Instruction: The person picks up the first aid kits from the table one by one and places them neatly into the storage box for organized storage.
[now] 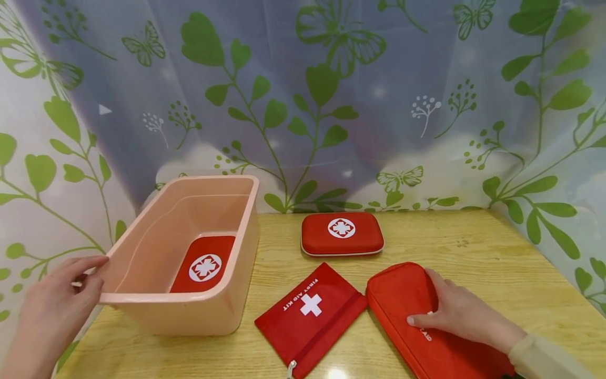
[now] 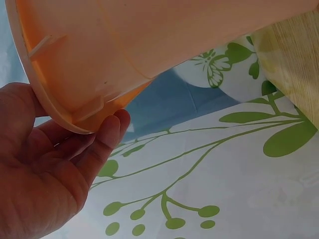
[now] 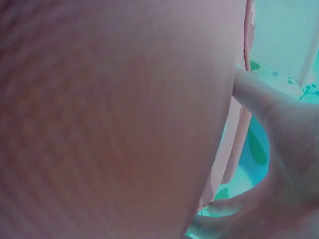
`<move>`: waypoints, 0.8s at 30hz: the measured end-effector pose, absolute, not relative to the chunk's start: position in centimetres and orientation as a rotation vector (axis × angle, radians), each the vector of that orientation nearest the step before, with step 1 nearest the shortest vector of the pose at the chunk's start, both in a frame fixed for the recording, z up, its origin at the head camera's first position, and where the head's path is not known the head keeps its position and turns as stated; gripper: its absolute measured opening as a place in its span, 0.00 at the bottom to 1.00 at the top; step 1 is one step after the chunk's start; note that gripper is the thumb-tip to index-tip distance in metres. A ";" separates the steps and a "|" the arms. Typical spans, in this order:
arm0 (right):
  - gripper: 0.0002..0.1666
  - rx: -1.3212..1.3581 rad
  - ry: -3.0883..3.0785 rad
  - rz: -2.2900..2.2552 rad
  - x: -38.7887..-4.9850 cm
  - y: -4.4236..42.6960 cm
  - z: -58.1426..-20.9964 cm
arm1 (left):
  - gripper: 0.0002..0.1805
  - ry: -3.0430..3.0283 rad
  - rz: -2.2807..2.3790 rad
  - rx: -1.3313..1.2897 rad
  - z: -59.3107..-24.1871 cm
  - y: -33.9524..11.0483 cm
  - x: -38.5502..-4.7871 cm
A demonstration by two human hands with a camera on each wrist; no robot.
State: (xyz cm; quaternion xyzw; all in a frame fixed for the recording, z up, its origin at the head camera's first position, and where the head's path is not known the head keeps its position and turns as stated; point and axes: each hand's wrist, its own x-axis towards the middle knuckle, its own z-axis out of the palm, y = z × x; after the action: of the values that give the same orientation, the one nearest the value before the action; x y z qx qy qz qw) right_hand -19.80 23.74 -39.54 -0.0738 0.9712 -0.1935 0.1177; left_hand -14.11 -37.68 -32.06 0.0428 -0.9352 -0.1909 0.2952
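My left hand (image 1: pixel 54 308) holds the near left corner rim of a pink plastic bin (image 1: pixel 246 279); the left wrist view has the fingers curled at the rim (image 2: pixel 60 117). Inside the bin lies a red first aid item (image 1: pixel 187 283) with a round white cross emblem. At the right, my right hand (image 1: pixel 466 313) grips a red zippered first aid bag (image 1: pixel 393 300), thumb across its printed face and fingers at the far side. A close, blurred surface fills most of the right wrist view, with part of the right hand (image 3: pixel 294 149) at its edge.
A flat red first aid pouch (image 1: pixel 322 323) with a white cross and zipper lies between bin and bag, close to the bag's edge. Behind it sits a red hard case (image 1: pixel 314 237). A leaf-print curtain (image 1: pixel 402 121) hangs behind the wooden table (image 1: pixel 279 242).
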 end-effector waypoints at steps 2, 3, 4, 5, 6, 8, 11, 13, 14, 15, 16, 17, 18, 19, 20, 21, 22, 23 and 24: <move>0.72 -0.192 2.820 -0.612 -20.0 24.0 -39.5 | 0.14 -2.488 -0.510 0.112 -32.0 -37.7 -14.1; 0.70 -0.179 2.806 -0.633 -20.1 24.1 -39.4 | 0.14 -2.486 -0.510 0.110 -32.0 -37.7 -14.1; 0.68 -0.176 2.791 -0.662 -20.3 24.3 -39.3 | 0.14 -2.482 -0.513 0.108 -32.0 -37.7 -14.2; 0.66 -0.170 2.779 -0.682 -20.4 24.4 -39.2 | 0.14 -2.481 -0.514 0.105 -32.0 -37.6 -14.2; 0.64 -0.163 2.771 -0.699 -20.5 24.6 -39.2 | 0.14 -2.478 -0.516 0.104 -32.0 -37.6 -14.2; 0.57 -0.159 2.754 -0.731 -20.7 24.9 -39.1 | 0.14 -2.478 -0.520 0.105 -31.9 -37.6 -14.2; 0.46 -0.168 2.763 -0.754 -20.9 25.4 -39.2 | 0.14 -2.474 -0.520 0.111 -31.9 -37.6 -14.1; 0.39 -0.158 2.758 -0.782 -20.9 25.6 -39.3 | 0.15 -2.472 -0.517 0.119 -31.9 -37.6 -14.1; 0.36 -0.155 2.755 -0.795 -20.9 25.7 -39.4 | 0.15 -2.469 -0.517 0.120 -31.9 -37.6 -14.1; 0.34 -0.155 2.754 -0.807 -20.9 25.8 -39.4 | 0.15 -2.469 -0.517 0.122 -31.9 -37.6 -14.1; 0.31 -0.157 2.753 -0.822 -20.8 25.8 -39.4 | 0.15 -2.468 -0.517 0.122 -31.9 -37.6 -14.1; 0.28 -0.160 2.746 -0.844 -20.8 25.9 -39.4 | 0.15 -2.468 -0.518 0.124 -31.8 -37.6 -14.1; 0.26 -0.168 2.738 -0.870 -20.7 26.0 -39.4 | 0.15 -2.471 -0.519 0.123 -31.9 -37.6 -14.0; 0.23 -0.179 2.723 -0.901 -20.6 26.0 -39.5 | 0.15 -2.471 -0.522 0.118 -31.9 -37.6 -14.0; 0.21 -0.195 2.706 -0.936 -20.5 26.2 -39.5 | 0.15 -2.471 -0.524 0.115 -31.9 -37.6 -14.0; 0.19 -0.208 2.680 -0.977 -20.5 26.3 -39.5 | 0.15 -2.473 -0.524 0.111 -31.9 -37.6 -14.0; 0.18 -0.220 2.640 -1.025 -20.4 26.4 -39.6 | 0.15 -2.472 -0.524 0.105 -31.9 -37.6 -14.0; 0.17 -0.224 2.593 -1.069 -20.4 26.6 -39.7 | 0.15 -2.475 -0.526 0.103 -31.9 -37.6 -14.0; 0.16 -0.231 2.542 -1.115 -20.3 26.9 -39.7 | 0.15 -2.476 -0.528 0.099 -32.0 -37.7 -14.0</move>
State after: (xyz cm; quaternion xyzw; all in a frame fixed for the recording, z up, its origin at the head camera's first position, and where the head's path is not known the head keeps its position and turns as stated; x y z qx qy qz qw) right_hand -20.34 26.87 -39.74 -0.0818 0.8981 -0.3941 0.1771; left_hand -13.96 -37.66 -31.97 0.0372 -0.9325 -0.1987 0.2994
